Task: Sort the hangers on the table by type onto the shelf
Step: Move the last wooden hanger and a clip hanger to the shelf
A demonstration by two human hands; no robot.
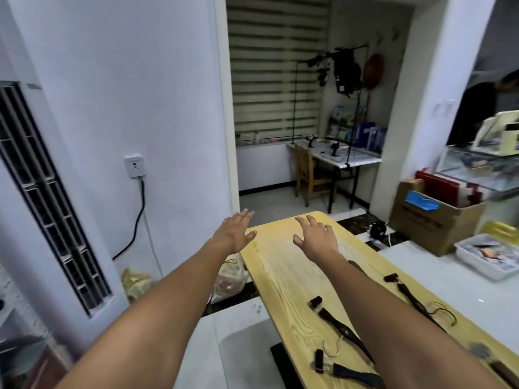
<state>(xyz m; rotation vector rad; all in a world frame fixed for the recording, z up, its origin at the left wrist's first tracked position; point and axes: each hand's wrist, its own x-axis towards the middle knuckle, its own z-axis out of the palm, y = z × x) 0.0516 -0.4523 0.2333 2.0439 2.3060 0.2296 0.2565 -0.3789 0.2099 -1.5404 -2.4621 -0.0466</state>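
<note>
**Item: clip hangers, dark, four counted.** All lie flat on the near half of the yellow wooden table (280,265), well short of both hands.
- Middle hanger (341,329): clip block at its far end, wire hook curling towards the table's left edge.
- Near hanger (354,373): just beside the first, clip at its left end.
- Right-edge hanger (412,300): thin hook looping outward, partly behind the right forearm.
- Corner hanger (498,366): mostly hidden, type unclear.

**Handling, as judged.** Light and rigid, likely wood or hard plastic. The bars look smooth, so they may slide on the tabletop. Hooks and clips could snag one another where hangers lie close. The best hold is round the bar near the hook's base. The spring clips may pinch.

**Hands.** Left hand (234,234): arm fully stretched, palm down, fingers straight, holding nothing, out past the table's left edge. Right hand (317,237): same pose, fingers spread, empty, over the table's bare far end. The hands are apart.

**Shelf.** Not identified from here.
</note>
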